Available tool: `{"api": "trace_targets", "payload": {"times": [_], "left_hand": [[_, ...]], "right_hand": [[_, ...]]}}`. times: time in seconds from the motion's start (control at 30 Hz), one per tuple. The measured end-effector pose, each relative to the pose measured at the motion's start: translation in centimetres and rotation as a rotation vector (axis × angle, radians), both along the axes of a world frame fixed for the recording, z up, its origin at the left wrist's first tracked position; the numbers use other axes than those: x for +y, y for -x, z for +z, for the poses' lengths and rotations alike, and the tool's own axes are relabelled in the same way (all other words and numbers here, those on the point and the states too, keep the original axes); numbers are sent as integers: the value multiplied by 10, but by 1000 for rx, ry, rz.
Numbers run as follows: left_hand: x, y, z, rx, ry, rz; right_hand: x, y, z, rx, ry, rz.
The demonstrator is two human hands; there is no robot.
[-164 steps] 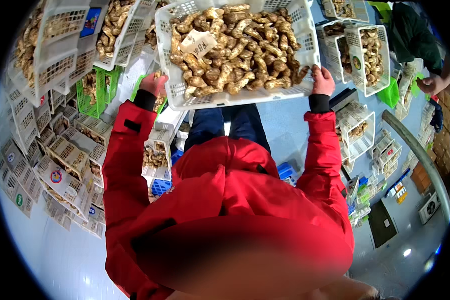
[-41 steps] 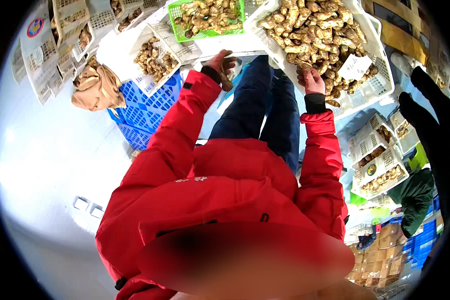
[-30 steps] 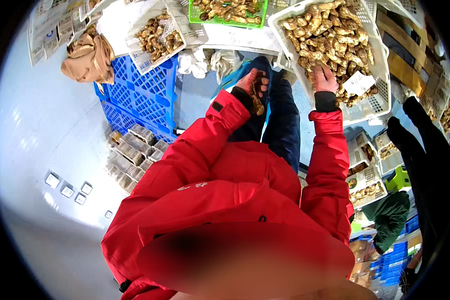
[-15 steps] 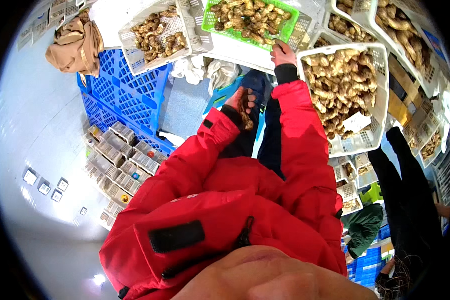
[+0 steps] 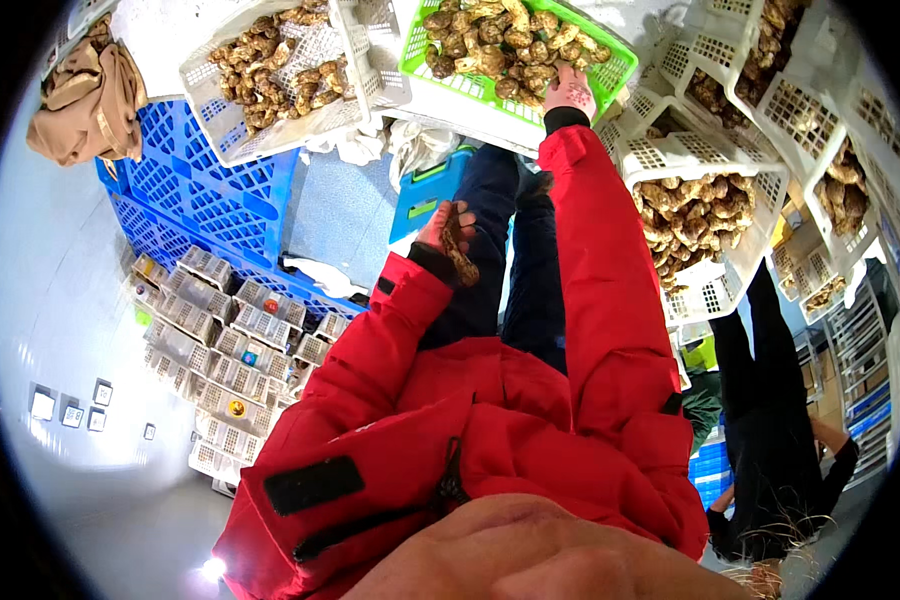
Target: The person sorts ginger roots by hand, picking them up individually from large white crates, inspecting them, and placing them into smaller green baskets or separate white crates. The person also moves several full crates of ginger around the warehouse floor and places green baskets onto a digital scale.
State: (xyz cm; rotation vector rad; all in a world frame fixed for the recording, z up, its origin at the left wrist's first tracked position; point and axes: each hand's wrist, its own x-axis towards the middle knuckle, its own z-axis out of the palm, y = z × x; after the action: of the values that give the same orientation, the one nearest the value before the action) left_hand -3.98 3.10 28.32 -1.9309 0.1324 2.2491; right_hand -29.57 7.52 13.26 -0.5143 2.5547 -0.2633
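Note:
My left hand (image 5: 442, 230) is held in front of my legs, shut on one long brown mushroom-like piece (image 5: 459, 252). My right arm in its red sleeve stretches forward, and my right hand (image 5: 570, 90) rests on the near rim of a green plastic basket (image 5: 610, 72) heaped with the same brown knobbly pieces (image 5: 490, 45). Its fingertips reach in among the pieces and are hidden, so I cannot tell whether they hold one.
A white basket (image 5: 705, 285) of brown pieces stands right of my right arm, and another white basket (image 5: 270, 125) stands at upper left. Blue crates (image 5: 210, 200) carry a tan cloth (image 5: 85, 95). Stacked small white baskets (image 5: 220, 340) lie lower left. A person in black (image 5: 775, 420) stands at right.
The big white basket I carried now stands at my right. My right hand moved from it to the green basket. My left hand drew back with a brown piece.

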Motion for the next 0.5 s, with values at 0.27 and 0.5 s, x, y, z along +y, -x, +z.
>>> {"api": "trace_targets", "payload": {"times": [0.27,0.5], "left_hand": [[-11,13,-3,8,-40,23],[-19,22,-3,9,-54,-42]], "right_hand": [[-5,8,-10,-106,-201,289],[-7,10,-6,-219,-216,352]]}}
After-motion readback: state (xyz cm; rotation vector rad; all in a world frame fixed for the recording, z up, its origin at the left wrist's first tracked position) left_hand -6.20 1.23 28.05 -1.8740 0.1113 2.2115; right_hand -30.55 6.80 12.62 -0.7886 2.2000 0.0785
